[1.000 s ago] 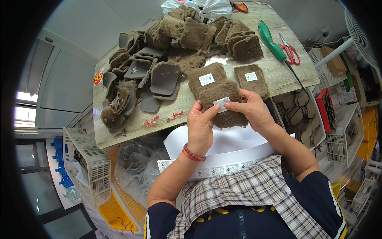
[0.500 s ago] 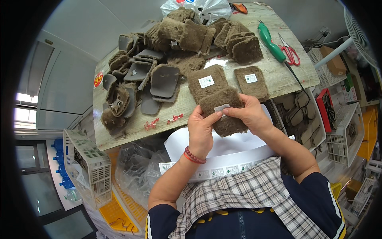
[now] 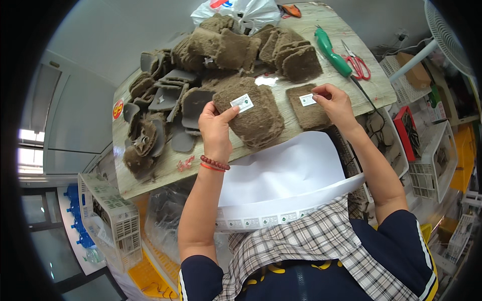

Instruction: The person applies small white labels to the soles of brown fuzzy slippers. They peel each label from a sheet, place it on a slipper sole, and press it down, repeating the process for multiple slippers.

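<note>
My left hand (image 3: 216,128) is closed on the left edge of a brown fuzzy pad (image 3: 256,118), thumb on top beside its white label (image 3: 242,103). The pad lies on a small stack near the table's front edge. To the right, a smaller fuzzy pad (image 3: 309,118) lies flat with another white label (image 3: 307,99) on it. Thumb and fingertips of my right hand (image 3: 336,106) pinch together at that label's right edge. A large white sheet of labels (image 3: 286,165) spreads over my lap, below the table edge.
Heaped fuzzy pads (image 3: 221,47) and grey-backed pieces (image 3: 196,108) cover the table's left and back. A green corded power tool (image 3: 331,52) and red-handled scissors (image 3: 357,65) lie at the right. Plastic crates (image 3: 113,220) stand below on both sides, and a fan (image 3: 452,37) is at far right.
The labelled pad that both hands held over the front edge now lies on the stack, under my left hand. My right hand has moved up to the label on the right-hand pad.
</note>
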`<action>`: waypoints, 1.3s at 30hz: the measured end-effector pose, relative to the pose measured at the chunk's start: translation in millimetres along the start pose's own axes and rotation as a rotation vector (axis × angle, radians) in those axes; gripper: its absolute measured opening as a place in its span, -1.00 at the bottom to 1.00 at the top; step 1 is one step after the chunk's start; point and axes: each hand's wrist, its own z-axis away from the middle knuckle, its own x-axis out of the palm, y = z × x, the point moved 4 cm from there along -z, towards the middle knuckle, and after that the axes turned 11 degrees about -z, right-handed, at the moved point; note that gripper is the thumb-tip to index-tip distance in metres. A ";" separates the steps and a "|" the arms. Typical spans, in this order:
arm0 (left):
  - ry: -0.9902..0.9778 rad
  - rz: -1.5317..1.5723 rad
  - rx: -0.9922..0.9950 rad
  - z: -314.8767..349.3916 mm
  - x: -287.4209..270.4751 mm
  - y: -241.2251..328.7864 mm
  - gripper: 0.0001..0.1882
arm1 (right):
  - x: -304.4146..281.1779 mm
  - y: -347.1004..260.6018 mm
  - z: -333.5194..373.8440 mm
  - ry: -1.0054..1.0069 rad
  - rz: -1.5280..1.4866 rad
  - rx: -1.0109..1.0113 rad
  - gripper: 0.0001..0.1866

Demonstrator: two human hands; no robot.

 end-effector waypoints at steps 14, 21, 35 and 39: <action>0.333 -0.793 0.407 4.7 9.8 -1.0 -0.45 | -0.2 27.7 -4.5 0.038 0.371 0.057 -0.78; 0.321 -0.688 0.480 25.6 9.0 18.9 -0.63 | -0.6 50.9 -10.5 0.064 0.229 0.084 -0.81; -0.272 -0.313 0.225 59.2 60.9 -2.5 -0.60 | -0.2 -60.7 21.9 0.029 -0.299 -0.006 -0.92; -0.237 -0.321 0.407 62.0 78.2 13.0 -0.57 | 5.4 -97.5 33.3 -0.046 -0.250 -0.075 -0.92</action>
